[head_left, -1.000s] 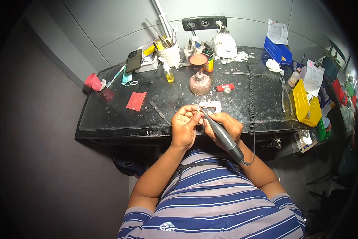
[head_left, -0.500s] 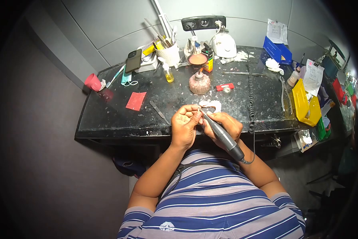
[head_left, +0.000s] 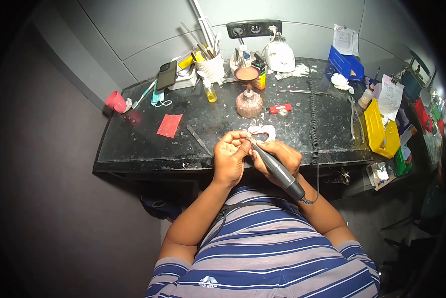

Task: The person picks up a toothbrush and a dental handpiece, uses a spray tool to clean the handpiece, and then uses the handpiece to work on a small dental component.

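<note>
My right hand [head_left: 284, 155] grips a dark grey rotary handpiece [head_left: 278, 171] like a pen, its thick rear end slanting down to the right. The handpiece tip meets the fingertips of my left hand [head_left: 231, 156]. Between thumb and fingers, my left hand pinches a small pale piece [head_left: 249, 135], too small to name. Just beyond the fingertips lies a whitish horseshoe-shaped dental cast [head_left: 268, 130] on the black bench. Left of my hands rests a metal spatula [head_left: 199, 140].
A spirit burner [head_left: 249, 105] stands ahead, with a red lighter [head_left: 281, 108] beside it. A coiled cord [head_left: 312, 114] crosses the black workbench [head_left: 148, 154]. Also there are a red sheet [head_left: 170, 125], a yellow-liquid bottle [head_left: 210, 93], a phone [head_left: 167, 75] and a yellow bin [head_left: 381, 131].
Both hands stay nearly in place, with a slight shift of the fingers and handpiece tip. The orange flame seen above the burner earlier is much less visible.
</note>
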Available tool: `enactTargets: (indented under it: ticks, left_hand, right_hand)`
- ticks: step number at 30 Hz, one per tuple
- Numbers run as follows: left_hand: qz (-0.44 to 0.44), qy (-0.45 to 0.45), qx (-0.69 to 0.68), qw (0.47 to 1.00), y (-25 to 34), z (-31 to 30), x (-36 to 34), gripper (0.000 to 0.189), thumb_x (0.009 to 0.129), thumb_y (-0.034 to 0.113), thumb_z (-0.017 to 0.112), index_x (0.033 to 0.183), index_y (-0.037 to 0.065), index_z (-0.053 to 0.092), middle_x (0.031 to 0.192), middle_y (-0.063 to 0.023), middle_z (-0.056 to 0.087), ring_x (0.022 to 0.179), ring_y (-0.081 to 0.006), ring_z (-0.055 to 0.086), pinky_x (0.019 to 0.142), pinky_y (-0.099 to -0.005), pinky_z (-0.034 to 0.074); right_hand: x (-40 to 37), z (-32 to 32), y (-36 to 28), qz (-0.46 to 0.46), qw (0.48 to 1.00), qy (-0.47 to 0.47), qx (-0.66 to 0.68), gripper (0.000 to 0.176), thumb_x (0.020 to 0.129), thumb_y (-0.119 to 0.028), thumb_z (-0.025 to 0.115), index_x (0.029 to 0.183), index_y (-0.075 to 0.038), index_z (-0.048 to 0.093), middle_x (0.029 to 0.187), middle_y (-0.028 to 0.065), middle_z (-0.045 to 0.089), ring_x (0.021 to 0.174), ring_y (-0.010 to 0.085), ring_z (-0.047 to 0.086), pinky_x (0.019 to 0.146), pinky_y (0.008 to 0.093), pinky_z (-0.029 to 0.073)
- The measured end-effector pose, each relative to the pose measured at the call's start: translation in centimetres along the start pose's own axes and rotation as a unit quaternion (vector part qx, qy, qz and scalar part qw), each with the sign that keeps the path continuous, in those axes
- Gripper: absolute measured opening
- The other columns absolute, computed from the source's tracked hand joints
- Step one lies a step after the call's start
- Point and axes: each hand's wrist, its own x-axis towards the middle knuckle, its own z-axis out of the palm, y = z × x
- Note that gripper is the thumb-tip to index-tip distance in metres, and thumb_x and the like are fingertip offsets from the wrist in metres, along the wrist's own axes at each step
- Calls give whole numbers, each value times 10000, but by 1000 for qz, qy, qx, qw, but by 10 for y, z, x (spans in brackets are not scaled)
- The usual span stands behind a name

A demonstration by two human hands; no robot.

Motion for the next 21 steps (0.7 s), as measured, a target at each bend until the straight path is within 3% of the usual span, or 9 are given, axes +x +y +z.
enactTargets:
  ticks: [8, 10, 14, 21]
  left_hand:
    - [0, -6, 17, 1000, 2, 3, -1, 188, 992, -27, 682, 1167, -44, 615, 1013, -125, 711, 822, -137, 663, 777, -253, 563]
    - [5, -5, 21, 1000, 2, 3, -2, 186, 999, -19, 676, 1174, -49, 618, 1015, -134, 714, 820, -139, 653, 775, -257, 554]
    - [11, -15, 9, 1000, 2, 1, -1, 185, 1024, 21, 658, 1194, -50, 633, 1031, -150, 724, 819, -139, 629, 777, -259, 532]
    - [19, -13, 14, 1000, 5, 7, -1, 173, 1040, 19, 628, 1200, -46, 645, 1052, -166, 732, 815, -139, 627, 790, -261, 531]
  right_hand:
    - [-2, -4, 1, 7, 1000, -17, -8, 222, 793, -37, 839, 975, 13, 722, 805, 154, 741, 683, 261, 750, 626, 326, 593]
    - [2, -5, 1, 7, 999, 42, 4, 232, 809, -20, 822, 1011, 28, 717, 835, 171, 746, 711, 263, 755, 646, 330, 595]
    - [-1, -11, 0, 64, 997, 35, 33, 226, 819, -7, 809, 1014, 47, 707, 854, 183, 747, 723, 256, 750, 660, 329, 590]
    - [0, -11, 0, 40, 998, 29, 43, 216, 821, -8, 805, 1007, 40, 707, 848, 181, 744, 719, 258, 749, 647, 331, 587]
